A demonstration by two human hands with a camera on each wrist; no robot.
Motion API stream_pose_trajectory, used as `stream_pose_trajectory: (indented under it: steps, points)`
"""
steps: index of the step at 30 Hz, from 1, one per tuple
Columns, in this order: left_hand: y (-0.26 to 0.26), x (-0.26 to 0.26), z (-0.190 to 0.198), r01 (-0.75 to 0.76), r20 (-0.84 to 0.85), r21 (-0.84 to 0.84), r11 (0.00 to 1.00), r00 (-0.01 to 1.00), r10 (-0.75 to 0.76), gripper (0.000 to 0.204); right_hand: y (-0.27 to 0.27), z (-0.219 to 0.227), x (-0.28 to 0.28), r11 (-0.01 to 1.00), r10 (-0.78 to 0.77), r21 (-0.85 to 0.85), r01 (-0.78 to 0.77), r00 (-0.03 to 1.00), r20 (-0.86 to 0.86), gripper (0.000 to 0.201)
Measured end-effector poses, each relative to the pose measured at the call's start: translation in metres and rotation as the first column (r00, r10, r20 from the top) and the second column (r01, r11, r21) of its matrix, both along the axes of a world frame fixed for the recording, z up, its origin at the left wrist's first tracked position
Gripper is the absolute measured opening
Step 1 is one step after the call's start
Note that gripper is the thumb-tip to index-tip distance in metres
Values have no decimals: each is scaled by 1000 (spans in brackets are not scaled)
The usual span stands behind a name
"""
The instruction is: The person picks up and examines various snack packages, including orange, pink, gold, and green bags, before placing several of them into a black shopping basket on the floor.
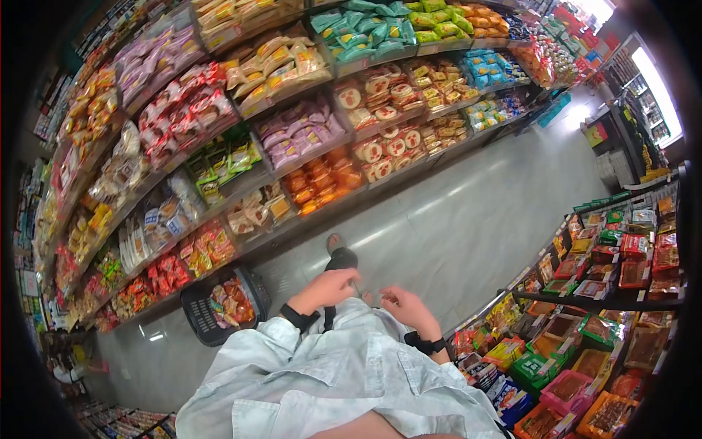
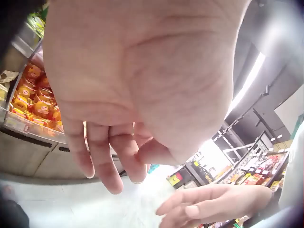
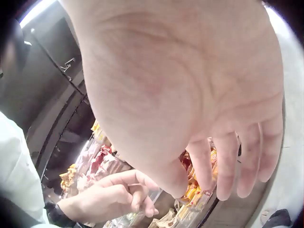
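Note:
Both hands hang in the air in front of the pale shirt, apart from each other and with nothing in them. The left hand is at the middle of the head view; its fingers bend loosely in the left wrist view. To its right is the right hand, whose fingers hang relaxed in the right wrist view. Black bands circle both wrists. A dark basket holding packaged goods stands on the floor left of the hands, touched by neither.
Tiered shelves with bagged snacks curve along the left and far side. Another display of packed food stands at the right. Grey floor runs between them, with a foot on it near the shelves.

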State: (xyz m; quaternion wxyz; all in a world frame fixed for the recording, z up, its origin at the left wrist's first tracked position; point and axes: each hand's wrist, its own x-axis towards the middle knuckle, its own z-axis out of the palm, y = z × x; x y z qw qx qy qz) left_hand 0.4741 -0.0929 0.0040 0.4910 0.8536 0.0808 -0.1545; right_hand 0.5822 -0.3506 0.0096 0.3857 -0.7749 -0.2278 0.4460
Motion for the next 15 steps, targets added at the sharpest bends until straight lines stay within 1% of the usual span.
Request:
stream_pose_trajectory:
  steps: [1,2,4,5,7,9,10,12,13,14,15]
  points:
    - [15,9,-8,-13,-49,-1,1000,999,13,35,5,5,11,1000,-14,-17,13,1000,-20,37]
    - [31,21,-18,-5,-132,9,1000,991,7,34,7,1,21,999,-41,-34,41,999,-21,37]
    - [61,42,-23,7,-110,80,997,994,1,32,10,-10,43,994,-91,-69,89,995,-29,37]
    - [77,56,-23,16,-96,118,993,995,-4,32,17,-11,57,992,-101,-72,101,995,0,37]
    - [103,88,-23,15,-48,85,996,999,-11,30,29,-6,84,988,-126,-87,131,990,57,36]
    - [125,124,-22,20,5,54,998,1000,-21,30,46,-1,114,987,-139,-68,147,984,109,37]
    - [133,143,-19,7,43,89,996,999,-11,27,57,1,129,987,-143,-58,152,981,133,37]
    - [151,178,-20,-45,81,88,995,996,38,24,79,-2,159,989,-127,-52,140,973,195,37]
    - [156,192,-18,-74,93,83,994,994,66,23,93,4,173,990,-114,-55,129,969,219,37]
    - [162,203,-14,-122,178,92,988,978,104,22,106,13,187,992,-77,-82,98,972,222,36]
    - [165,210,-8,-163,155,35,986,975,156,22,119,19,198,993,-79,-66,94,976,201,35]
